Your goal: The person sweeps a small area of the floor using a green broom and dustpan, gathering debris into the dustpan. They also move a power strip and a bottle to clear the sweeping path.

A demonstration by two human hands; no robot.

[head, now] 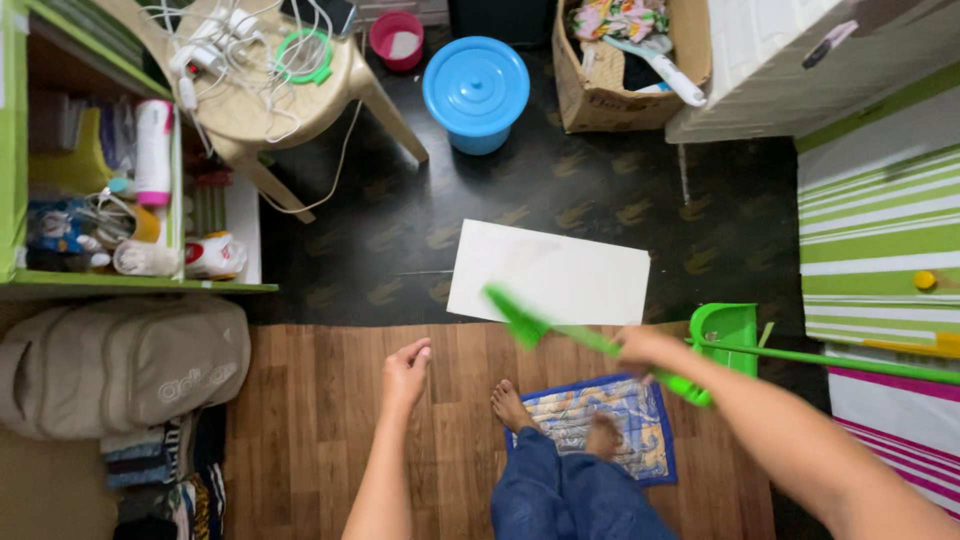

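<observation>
Head view looks straight down at a person standing on a brown wood floor point(320, 420). Both bare feet are by a small blue mat point(640, 430) with a picture on it. The right hand point(645, 350) is wrapped around a green brush point(530, 322), with the fingers pressed shut on its handle. The brush is blurry and its end is over the near edge of a flat white board point(550, 272) lying on the dark floor. The left hand point(405, 372) holds nothing; its fingers are loosely curled and it hangs over the wood floor. A green dustpan point(725, 330) with a long green stick stands just beside the right hand.

Farther away are a blue bucket point(476, 88) with its round lid on, a small pink tub point(396, 38), and a brown cardboard box point(600, 95) full of cloth. A tan plastic stool point(300, 100) carries white cables. On the green shelf point(140, 287) at the left stand a tall white and pink bottle point(153, 150) and a white and red pouch point(214, 256). A grey bag point(120, 365) lies below the shelf.
</observation>
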